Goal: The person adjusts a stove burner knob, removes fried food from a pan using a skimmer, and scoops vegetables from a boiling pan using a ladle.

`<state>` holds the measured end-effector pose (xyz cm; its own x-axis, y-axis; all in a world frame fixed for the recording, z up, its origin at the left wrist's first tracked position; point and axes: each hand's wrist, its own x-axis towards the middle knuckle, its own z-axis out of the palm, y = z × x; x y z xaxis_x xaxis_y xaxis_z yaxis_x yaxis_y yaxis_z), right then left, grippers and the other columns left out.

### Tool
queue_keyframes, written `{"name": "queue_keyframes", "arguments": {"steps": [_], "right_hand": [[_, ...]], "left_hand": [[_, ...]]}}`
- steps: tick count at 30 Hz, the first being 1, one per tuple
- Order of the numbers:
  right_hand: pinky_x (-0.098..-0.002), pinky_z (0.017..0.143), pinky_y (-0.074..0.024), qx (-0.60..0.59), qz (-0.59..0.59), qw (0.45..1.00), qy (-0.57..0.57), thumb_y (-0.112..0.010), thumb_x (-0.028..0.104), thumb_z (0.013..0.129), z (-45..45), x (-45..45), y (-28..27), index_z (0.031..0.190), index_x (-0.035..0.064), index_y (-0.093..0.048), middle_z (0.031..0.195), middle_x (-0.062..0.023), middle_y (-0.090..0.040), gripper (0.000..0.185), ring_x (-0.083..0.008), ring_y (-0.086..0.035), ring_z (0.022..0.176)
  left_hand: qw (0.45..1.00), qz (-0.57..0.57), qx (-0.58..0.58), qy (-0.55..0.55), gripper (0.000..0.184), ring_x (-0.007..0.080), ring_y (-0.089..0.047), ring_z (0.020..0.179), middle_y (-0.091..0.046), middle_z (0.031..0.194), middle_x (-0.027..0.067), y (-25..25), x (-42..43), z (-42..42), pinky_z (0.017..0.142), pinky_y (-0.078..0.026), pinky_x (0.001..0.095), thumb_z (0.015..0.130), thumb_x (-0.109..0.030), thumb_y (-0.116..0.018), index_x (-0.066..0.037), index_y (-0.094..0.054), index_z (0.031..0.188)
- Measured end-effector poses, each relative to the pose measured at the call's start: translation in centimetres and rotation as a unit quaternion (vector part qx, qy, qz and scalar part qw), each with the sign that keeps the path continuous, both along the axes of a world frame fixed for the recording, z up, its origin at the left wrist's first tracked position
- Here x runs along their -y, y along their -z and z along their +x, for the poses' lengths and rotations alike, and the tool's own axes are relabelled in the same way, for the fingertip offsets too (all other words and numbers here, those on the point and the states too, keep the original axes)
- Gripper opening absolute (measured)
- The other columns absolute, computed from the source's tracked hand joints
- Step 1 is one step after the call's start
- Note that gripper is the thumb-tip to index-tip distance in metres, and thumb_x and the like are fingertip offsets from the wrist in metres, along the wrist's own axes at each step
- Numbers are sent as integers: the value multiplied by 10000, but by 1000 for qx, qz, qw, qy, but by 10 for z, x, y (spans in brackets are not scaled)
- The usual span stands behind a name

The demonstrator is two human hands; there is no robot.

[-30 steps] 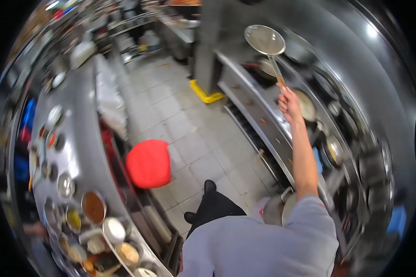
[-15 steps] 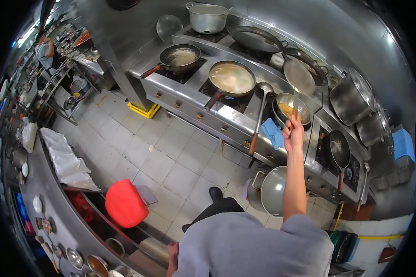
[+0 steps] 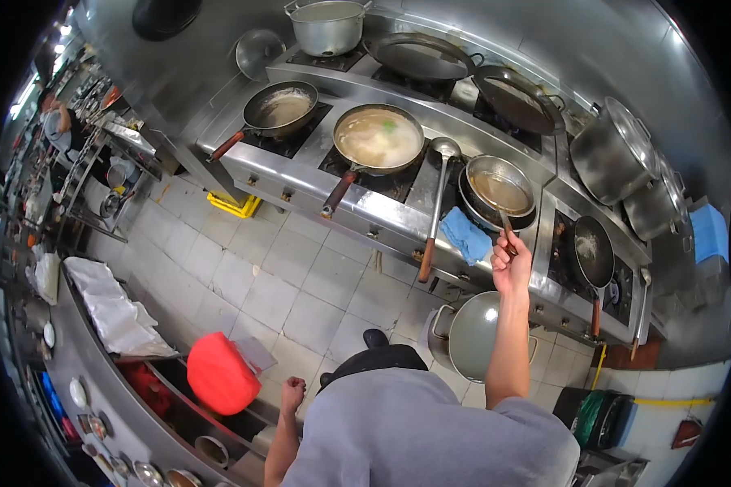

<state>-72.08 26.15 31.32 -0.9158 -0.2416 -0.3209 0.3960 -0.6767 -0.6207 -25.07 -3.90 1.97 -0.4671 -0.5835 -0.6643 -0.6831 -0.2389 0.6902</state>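
My right hand (image 3: 511,261) is closed round the wooden handle of a round mesh strainer (image 3: 499,193). The strainer's head lies over the metal bowl (image 3: 530,180) and covers what is inside it. That bowl sits in a dark pan (image 3: 466,207) on the stove's front edge. Just left of the hand lies a crumpled blue cloth (image 3: 465,235), and beside it a long-handled ladle (image 3: 444,148) rests on the stove. My left hand (image 3: 292,395) hangs low at my side with curled fingers, near a red seat (image 3: 222,373), and nothing shows in it.
A frying pan of pale, cloudy liquid (image 3: 379,138) and a smaller pan (image 3: 281,109) stand on left burners. On the right are a dark skillet (image 3: 593,252) and tall pots (image 3: 615,150). A large pot (image 3: 473,337) stands on the floor. A co-worker (image 3: 59,130) stands far left.
My right hand has brought the strainer down from above the stove's back onto the bowl, hiding the orange-yellow bits seen there. My left hand has risen slightly. The view has shifted a little.
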Motion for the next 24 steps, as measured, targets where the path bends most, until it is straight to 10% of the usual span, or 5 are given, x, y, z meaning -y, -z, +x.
{"name": "queue_keyframes", "arguments": {"steps": [10, 15, 18, 21, 24], "right_hand": [[-171, 372, -288, 14, 72, 993, 97, -576, 106, 767, 47, 40, 35, 901, 99, -474, 697, 20, -494, 169, -38, -387, 483], [-356, 798, -383, -94, 573, 814, -18, -682, 163, 615, 44, 82, 137, 1216, 3, -312, 1099, -166, -430, 724, -226, -442, 996], [-346, 777, -405, -122, 722, 681, 5, -664, 175, 634, 23, 89, 226, 1146, -11, -382, 999, -169, -496, 613, -250, -497, 913], [-336, 751, -422, -70, 640, 759, -94, -649, 194, 661, 1, 99, 242, 1052, -14, -427, 837, -147, -548, 496, -305, -535, 819], [-346, 626, -457, -184, 697, 693, 6, -627, 192, 692, 2, 123, 197, 980, -1, -443, 725, -117, -555, 393, -285, -567, 683]], "left_hand": [[997, -3, 78, 11, 129, 133, -528, 523, -565, 614, 73, 13, 19, 78, 461, -429, 253, 686, -65, -499, 29, -563, 748], [994, -33, 107, 12, 136, 136, -545, 532, -577, 626, 87, -3, 3, 96, 466, -438, 257, 686, -57, -499, 28, -573, 764], [996, -9, 90, -20, 142, 140, -557, 540, -584, 639, 91, 3, -6, 101, 470, -447, 260, 689, -51, -497, 25, -577, 779], [996, -4, 74, -42, 136, 144, -562, 547, -581, 634, 86, 9, -10, 109, 471, -452, 261, 686, -44, -500, 29, -572, 775], [996, 9, 50, -70, 129, 143, -558, 549, -574, 625, 83, 2, -17, 113, 470, -455, 261, 679, -34, -498, 33, -566, 765]]}}
